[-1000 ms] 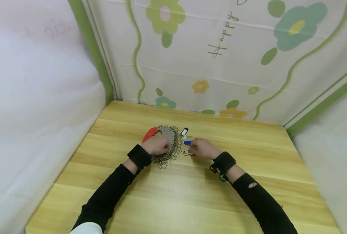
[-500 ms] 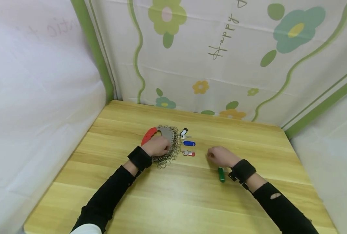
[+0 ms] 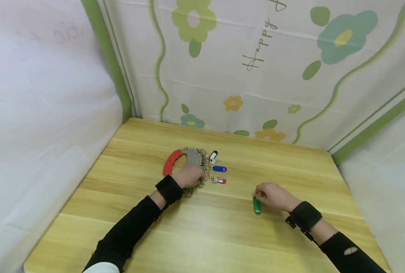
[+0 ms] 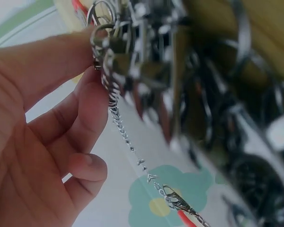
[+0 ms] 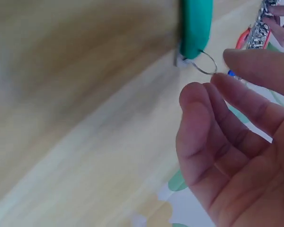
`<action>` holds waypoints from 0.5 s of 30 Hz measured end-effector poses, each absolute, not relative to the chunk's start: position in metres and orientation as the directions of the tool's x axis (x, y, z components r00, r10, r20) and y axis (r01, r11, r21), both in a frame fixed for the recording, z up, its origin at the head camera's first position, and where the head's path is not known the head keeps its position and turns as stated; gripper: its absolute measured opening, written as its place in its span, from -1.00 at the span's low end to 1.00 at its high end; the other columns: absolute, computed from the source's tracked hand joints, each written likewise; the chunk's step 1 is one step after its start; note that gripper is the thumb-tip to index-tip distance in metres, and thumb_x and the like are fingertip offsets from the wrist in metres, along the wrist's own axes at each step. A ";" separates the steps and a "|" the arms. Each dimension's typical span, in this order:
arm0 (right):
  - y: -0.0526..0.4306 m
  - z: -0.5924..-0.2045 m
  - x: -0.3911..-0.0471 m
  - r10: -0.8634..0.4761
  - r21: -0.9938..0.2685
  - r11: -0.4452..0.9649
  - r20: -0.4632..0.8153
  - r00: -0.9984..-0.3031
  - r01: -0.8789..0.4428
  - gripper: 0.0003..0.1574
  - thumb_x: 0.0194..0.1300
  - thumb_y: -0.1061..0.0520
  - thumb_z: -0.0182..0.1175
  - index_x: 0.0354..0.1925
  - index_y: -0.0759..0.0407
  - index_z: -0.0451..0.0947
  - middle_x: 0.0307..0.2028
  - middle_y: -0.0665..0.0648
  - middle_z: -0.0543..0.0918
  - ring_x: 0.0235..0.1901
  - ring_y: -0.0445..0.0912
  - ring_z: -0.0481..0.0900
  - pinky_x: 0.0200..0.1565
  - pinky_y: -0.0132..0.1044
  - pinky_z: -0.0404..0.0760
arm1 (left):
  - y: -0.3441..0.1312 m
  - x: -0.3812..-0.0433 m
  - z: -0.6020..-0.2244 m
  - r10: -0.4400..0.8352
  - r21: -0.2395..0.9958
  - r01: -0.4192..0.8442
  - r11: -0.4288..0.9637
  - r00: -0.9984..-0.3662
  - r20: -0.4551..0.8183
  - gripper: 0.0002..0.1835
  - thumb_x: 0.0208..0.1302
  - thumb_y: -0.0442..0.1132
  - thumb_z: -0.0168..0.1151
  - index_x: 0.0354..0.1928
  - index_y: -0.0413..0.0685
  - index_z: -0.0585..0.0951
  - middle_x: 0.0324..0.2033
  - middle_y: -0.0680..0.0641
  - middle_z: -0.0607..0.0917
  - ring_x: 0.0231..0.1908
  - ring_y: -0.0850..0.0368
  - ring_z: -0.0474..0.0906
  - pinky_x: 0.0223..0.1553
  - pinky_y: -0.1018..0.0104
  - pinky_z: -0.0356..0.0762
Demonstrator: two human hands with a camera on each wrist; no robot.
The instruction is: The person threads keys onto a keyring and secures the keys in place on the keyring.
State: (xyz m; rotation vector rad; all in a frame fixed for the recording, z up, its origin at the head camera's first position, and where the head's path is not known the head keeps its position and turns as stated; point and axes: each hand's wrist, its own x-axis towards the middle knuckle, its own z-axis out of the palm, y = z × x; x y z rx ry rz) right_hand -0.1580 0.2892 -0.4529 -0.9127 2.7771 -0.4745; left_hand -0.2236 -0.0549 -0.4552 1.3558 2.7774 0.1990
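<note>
Green tag (image 3: 256, 206) lay lower right, its ring (image 5: 211, 74) beside slightly parted right fingers (image 5: 246, 100); left fingers (image 4: 92, 97) pinched metal rings (image 3: 206, 163).

A cloth-walled booth, shown by the flower-printed curtain (image 3: 206, 76) behind a wood-grain table (image 3: 202, 235)

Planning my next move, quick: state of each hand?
Left hand: closed, pinching small round silver metal rings.
Right hand: at the thin metal ring on the long green plastic tag; grip cannot be told.
</note>
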 end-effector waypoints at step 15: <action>0.272 -0.470 -0.149 -0.421 -0.345 0.857 -0.043 -0.906 -0.382 -0.81 0.25 0.19 0.22 -0.50 0.03 0.50 -0.60 -0.12 0.40 -0.61 -0.25 0.32 -0.52 -0.36 0.36 | -0.046 -0.220 -0.458 0.756 0.139 0.750 0.647 -0.654 0.012 -0.53 0.00 -0.55 0.17 -0.76 0.09 0.22 -0.67 0.11 0.10 -0.62 0.24 0.03 -0.57 0.42 0.00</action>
